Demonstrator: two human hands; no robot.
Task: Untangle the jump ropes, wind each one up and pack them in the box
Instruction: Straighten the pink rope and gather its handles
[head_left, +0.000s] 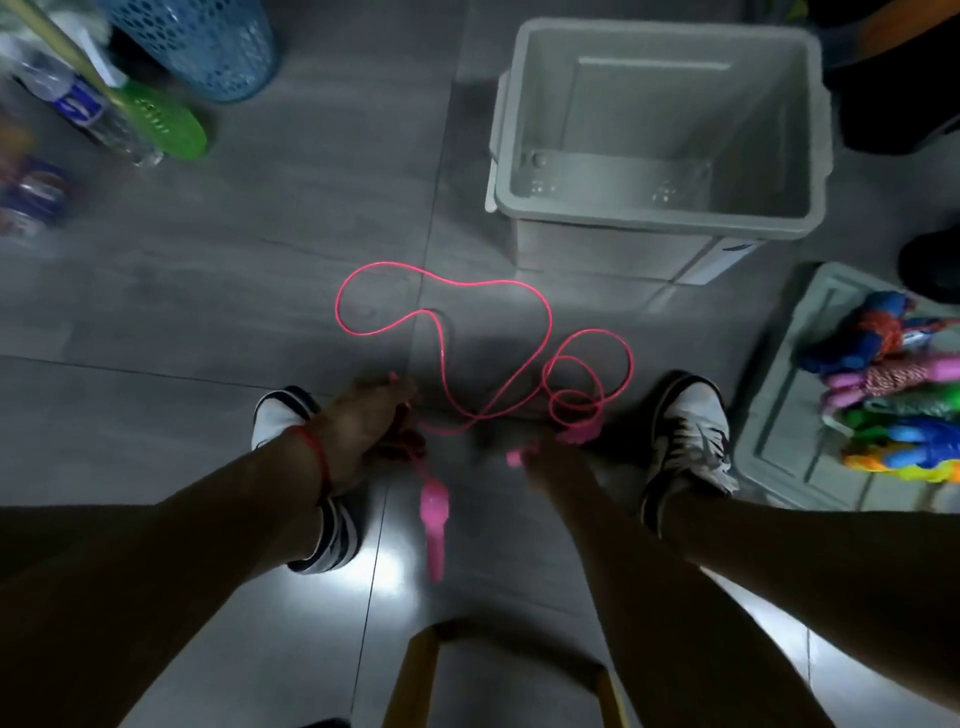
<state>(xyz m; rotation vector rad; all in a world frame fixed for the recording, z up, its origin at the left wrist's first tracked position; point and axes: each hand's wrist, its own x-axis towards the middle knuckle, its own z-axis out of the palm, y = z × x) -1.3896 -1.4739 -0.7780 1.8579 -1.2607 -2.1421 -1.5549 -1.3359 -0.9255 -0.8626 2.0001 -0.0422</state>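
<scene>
While the pink jump rope lies in loose loops on the grey floor at frame centre, left hand has fingers curled round the cord near its left end; one pink handle hangs just below that hand. Right hand pinches the other handle end, blurred. Grey box sits open upper right. Its lid, far right, carries wound coloured ropes. Shoes flank both hands.
</scene>
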